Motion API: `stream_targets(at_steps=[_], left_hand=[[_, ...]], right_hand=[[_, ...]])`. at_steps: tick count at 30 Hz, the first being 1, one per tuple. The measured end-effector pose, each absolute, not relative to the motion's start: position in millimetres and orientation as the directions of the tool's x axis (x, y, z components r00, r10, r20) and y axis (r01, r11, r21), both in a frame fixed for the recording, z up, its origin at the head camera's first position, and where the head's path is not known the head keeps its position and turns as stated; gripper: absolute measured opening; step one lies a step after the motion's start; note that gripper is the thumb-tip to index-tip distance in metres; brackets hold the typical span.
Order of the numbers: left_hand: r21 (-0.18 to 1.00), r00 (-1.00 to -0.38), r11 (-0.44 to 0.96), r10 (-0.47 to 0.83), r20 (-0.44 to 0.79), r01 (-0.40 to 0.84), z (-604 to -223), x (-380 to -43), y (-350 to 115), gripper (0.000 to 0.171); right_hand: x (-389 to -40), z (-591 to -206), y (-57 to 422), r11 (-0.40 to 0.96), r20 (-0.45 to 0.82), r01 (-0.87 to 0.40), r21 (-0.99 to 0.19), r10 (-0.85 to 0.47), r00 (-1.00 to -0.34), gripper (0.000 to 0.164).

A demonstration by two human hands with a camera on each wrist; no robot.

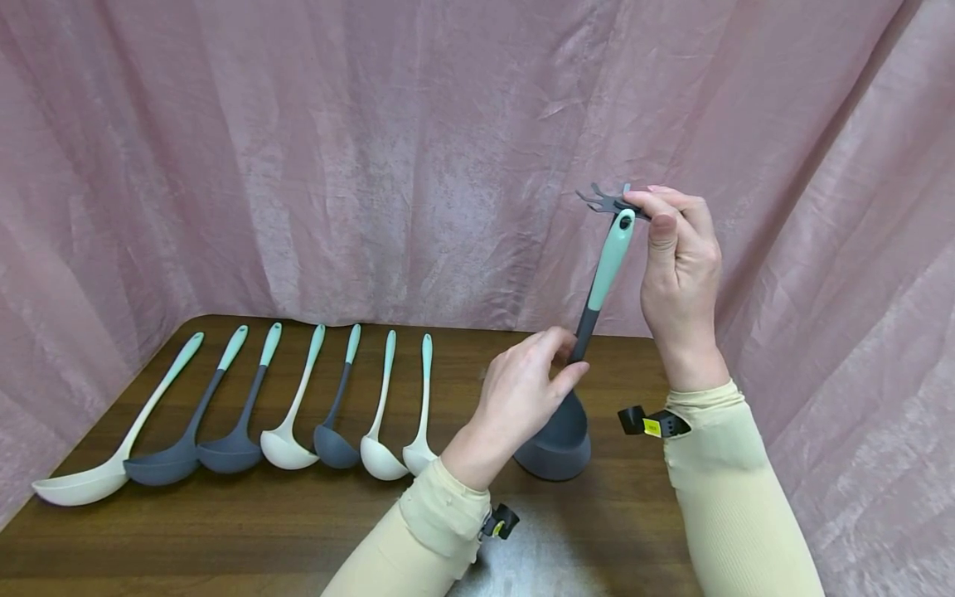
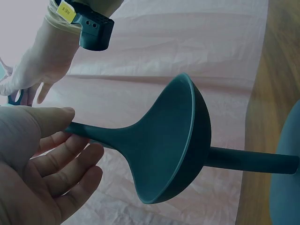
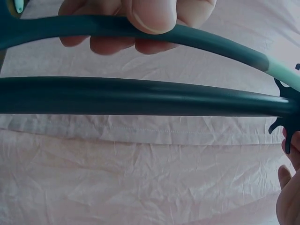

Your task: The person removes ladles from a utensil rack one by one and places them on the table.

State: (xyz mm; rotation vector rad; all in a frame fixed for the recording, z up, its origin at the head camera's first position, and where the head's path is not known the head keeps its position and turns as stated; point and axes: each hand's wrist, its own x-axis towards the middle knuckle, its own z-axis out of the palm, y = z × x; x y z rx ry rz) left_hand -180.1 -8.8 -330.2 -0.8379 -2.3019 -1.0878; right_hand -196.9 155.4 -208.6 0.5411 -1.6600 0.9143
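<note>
My left hand (image 1: 518, 381) pinches the grey shaft of a ladle (image 1: 612, 257) between thumb and fingers. The ladle stands upright, mint handle up, its dark bowl (image 2: 166, 136) low in front of a utensil stand's pole (image 3: 140, 96). At the top, my right hand (image 1: 682, 257) holds an arm of the stand's hooked crown (image 1: 600, 201) between fingers and thumb. The ladle's handle hole is right beside the crown; whether a hook passes through it, I cannot tell. Below, the stand's round dark base (image 1: 555, 466) is partly covered by the bowl.
Several ladles lie in a row on the left of the wooden table (image 1: 246, 531), white ones (image 1: 287, 449) and dark grey ones (image 1: 337, 446), all with mint handles. A pink curtain (image 1: 410, 166) hangs behind the table and along both sides.
</note>
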Motion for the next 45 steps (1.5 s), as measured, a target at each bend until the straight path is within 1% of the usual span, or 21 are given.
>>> stream_targets(at_steps=[13, 38, 45], left_hand=[[0.512, -0.698, 0.499, 0.324, 0.638, 0.699, -325.7, -176.8, -11.9, 0.014], [0.483, -0.676, 0.503, 0.329, 0.659, 0.717, -321.0, -174.2, -16.4, 0.014], [0.475, -0.666, 0.499, 0.33, 0.669, 0.725, -320.2, -172.5, -17.8, 0.015]], right_hand=[[-196.3, -210.0, 155.0, 0.606, 0.951, -0.738, -0.296, 0.112, -0.29, 0.079], [-197.4, -210.6, 156.7, 0.604, 0.948, -0.737, -0.303, 0.109, -0.3, 0.075], [-194.6, -210.7, 155.1, 0.61, 0.946, -0.731, -0.306, 0.107, -0.307, 0.076]])
